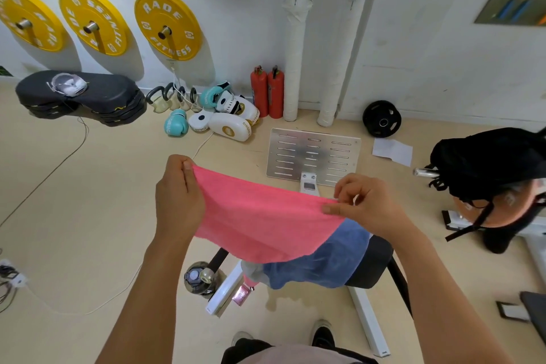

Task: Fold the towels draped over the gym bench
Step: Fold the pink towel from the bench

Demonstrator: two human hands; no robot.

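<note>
— Holding what, from the head view?

— Held a pink towel (260,216) up in the air, stretched between both hands. Left hand (177,195) clamped on one top corner, fingers curled round the cloth. Right hand (366,204) pinched the opposite corner between thumb and fingertips (328,210), other fingers loosely bent.

— And below the hands?

— Hung down in a loose sag beneath them, lower edge just above a blue towel (322,263). Lay draped over the black pad of the gym bench (375,263), under and slightly nearer than the right hand. Could not tell whether pink and blue touched.

— Beyond the hands?

— Past the right hand, a slotted metal plate (313,156) on the floor. Past the left hand, boxing gloves (218,115), small kettlebells (174,97) and two red fire extinguishers (267,91) by the wall. Higher up, yellow weight plates (168,23) on pegs. Well out beyond the right hand, a black bag (490,162).

— Under the left forearm?

— A water bottle (198,278) beside the bench frame.
</note>
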